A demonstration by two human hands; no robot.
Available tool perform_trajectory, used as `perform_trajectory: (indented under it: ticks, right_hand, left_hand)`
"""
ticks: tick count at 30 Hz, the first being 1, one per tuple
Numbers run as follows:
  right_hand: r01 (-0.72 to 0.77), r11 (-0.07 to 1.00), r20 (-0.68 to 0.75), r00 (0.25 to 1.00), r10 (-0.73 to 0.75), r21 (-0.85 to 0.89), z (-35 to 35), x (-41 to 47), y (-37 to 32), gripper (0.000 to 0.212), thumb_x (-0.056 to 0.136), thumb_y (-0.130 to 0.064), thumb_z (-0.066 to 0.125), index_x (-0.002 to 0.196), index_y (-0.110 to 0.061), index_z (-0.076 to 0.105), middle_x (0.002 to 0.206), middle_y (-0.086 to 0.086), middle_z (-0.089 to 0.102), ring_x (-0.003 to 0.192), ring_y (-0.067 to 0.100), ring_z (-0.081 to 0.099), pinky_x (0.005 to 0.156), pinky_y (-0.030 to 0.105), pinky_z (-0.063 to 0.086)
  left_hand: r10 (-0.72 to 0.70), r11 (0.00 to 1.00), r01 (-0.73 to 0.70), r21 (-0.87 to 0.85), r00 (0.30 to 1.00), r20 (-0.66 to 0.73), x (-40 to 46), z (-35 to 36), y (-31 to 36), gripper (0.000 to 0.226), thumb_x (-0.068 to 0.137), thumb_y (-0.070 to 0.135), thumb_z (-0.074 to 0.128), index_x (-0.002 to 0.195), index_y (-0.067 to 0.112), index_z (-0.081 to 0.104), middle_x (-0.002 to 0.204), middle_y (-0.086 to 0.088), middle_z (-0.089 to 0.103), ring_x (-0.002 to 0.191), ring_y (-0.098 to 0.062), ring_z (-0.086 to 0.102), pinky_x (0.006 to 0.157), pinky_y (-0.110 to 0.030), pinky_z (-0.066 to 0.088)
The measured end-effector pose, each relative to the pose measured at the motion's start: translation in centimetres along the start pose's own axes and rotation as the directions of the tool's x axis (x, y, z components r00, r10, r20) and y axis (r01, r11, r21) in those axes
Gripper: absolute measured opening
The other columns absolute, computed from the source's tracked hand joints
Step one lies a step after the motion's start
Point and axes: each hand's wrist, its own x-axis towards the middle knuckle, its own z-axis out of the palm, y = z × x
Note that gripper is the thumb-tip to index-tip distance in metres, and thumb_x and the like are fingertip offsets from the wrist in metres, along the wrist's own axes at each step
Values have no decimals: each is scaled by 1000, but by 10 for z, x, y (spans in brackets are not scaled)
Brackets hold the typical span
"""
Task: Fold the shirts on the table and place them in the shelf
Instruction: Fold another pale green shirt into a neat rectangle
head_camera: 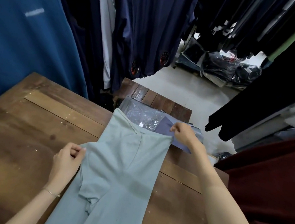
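Note:
A pale mint-green shirt (123, 176) lies lengthwise on the wooden table (27, 130), its sides folded inward into a long strip with the collar at the far end. My left hand (66, 162) pinches the shirt's left folded edge near the middle. My right hand (185, 136) grips the far right shoulder corner by the collar. A grey-blue folded shirt (167, 127) lies just beyond the collar, partly under my right hand. No shelf is in view.
Clear plastic bags (141, 110) lie on a slatted wooden bench (164, 101) past the table. Hanging garments crowd the left, back and right: blue (19, 30), navy (148, 23), black (286, 77), maroon (268, 182). Bagged clothes (220, 65) sit on the pale floor.

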Motion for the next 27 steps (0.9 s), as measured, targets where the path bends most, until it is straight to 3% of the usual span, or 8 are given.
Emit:
perform_trajectory:
  ticks: [2, 4, 7, 10, 13, 19, 23, 27]
  right_hand:
    - [81, 991, 27, 996, -85, 106, 2, -5, -10, 14, 90, -30, 61, 87, -18, 66, 102, 5, 68, 93, 20, 58, 82, 35, 45]
    - [89, 990, 170, 980, -107, 113, 3, -12, -20, 28, 77, -49, 72, 86, -23, 67, 97, -3, 67, 91, 14, 58, 81, 32, 45]
    - [97, 994, 245, 964, -107, 51, 7, -13, -21, 23, 77, -40, 75, 79, -22, 62, 83, -4, 60, 79, 14, 52, 67, 26, 40]
    - [99, 991, 163, 980, -113, 91, 8, -9, -24, 28, 80, -29, 74, 65, -28, 51, 67, -8, 48, 65, 10, 43, 55, 22, 30]
    - [73, 995, 33, 997, -75, 73, 8, -9, -30, 24, 81, -29, 71, 67, -28, 51, 68, -10, 47, 72, 16, 47, 60, 28, 35]
    - [-6, 995, -228, 973, -17, -99, 23, -14, -43, 4, 89, -22, 60, 90, -19, 62, 98, 6, 64, 101, 30, 53, 80, 36, 37]
    - [127, 992, -431, 895, -111, 8, 41, -32, -61, 22, 85, -7, 54, 104, -10, 63, 105, 13, 57, 104, 30, 47, 77, 33, 36]
    - [283, 946, -218, 944, -246, 158, 71, -56, -93, 5, 85, -14, 57, 88, -15, 62, 72, -3, 58, 73, 22, 53, 62, 30, 38]
  left_hand:
    - [-17, 1000, 16, -18, 1000, -23, -5, -2, 1, 15, 87, 27, 67, 84, 14, 61, 71, 0, 63, 71, -25, 59, 67, -32, 35]
    - [-31, 1000, 31, -4, 1000, 1, -9, -3, 1, 18, 84, 32, 70, 80, 16, 63, 67, 3, 62, 68, -18, 57, 63, -31, 36]
    - [-1, 999, -1, 32, 997, 76, -10, 0, 0, 20, 80, 30, 74, 75, 14, 66, 66, 2, 62, 65, -12, 58, 57, -24, 39]
    - [47, 995, -57, 81, 991, 124, -4, 4, 2, 14, 84, 21, 70, 77, 12, 63, 69, 4, 61, 63, -10, 56, 55, -18, 37]
    - [51, 997, -56, 48, 993, 110, 8, 4, 5, 12, 89, 14, 63, 80, 9, 58, 76, -4, 65, 62, -16, 62, 61, -28, 45]
    - [-93, 975, 86, -202, 995, -22, 18, -1, 8, 15, 92, 20, 62, 94, 5, 61, 82, -16, 69, 54, -15, 63, 47, -15, 51]
    - [-120, 977, 130, -169, 991, 66, 11, 0, 10, 39, 85, 36, 69, 114, 13, 56, 83, -9, 66, 62, -18, 65, 57, -22, 55]
    - [-27, 998, 33, -59, 995, 91, 12, 4, 15, 26, 84, 30, 71, 97, 8, 64, 77, 1, 57, 85, -24, 57, 76, -31, 43]
